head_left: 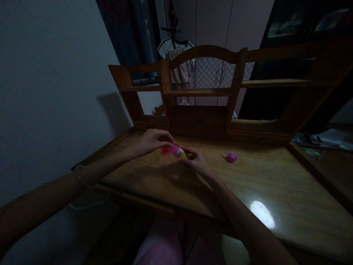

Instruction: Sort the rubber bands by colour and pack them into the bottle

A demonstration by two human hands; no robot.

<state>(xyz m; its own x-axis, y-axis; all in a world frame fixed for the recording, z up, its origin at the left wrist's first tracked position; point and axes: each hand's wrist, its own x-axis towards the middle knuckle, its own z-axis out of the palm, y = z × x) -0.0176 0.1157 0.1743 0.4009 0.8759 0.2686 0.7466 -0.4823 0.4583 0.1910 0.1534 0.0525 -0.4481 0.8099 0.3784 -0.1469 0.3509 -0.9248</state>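
Note:
Over the desk my two hands meet at a small tube-like container [177,150], pink at one end, with a white label and a yellow end. My right hand [195,161] is closed round the yellow end. At the pink end, the fingers of my left hand [156,140] are pinched together; whether they grip the container or small pink bits in its mouth is too small to tell. The container lies tilted, its pink end toward my left hand. Just below that hand, a little heap of red and pink bits [165,151] rests on the desk.
A purple pouch-like item [231,157] with a thin loop lies on the wooden desk [275,173] to the right. A wooden shelf unit [198,94] rises along the back edge. A white wall [68,92] borders the left side. Light glares on the desk at front right.

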